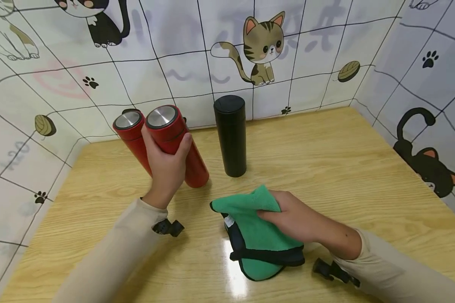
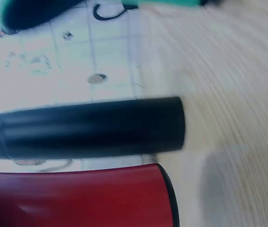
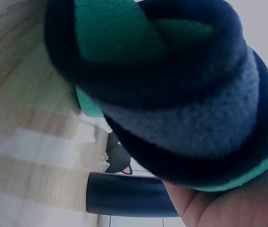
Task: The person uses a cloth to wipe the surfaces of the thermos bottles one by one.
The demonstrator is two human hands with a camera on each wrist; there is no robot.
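My left hand (image 1: 166, 170) grips a red thermos flask (image 1: 174, 143) with a steel-topped lid, fingers on one side and thumb on the other. Its lower end also shows in the left wrist view, beside a black flask (image 2: 86, 130). A second red flask (image 1: 130, 136) stands just left of that hand, partly hidden by it. My right hand (image 1: 297, 219) pinches a green cloth (image 1: 254, 223) with dark edging, folded and bunched above the table. In the right wrist view, the cloth's grey and black folds (image 3: 186, 123) cover much of the scene.
The black flask (image 1: 231, 136) stands upright near the back wall, right of the gripped flask. Behind the left red flask, a black rounded top (image 1: 130, 110) peeks out. Cat-printed, tile-patterned walls (image 1: 189, 38) border the wooden table (image 1: 326, 168) at the back and sides.
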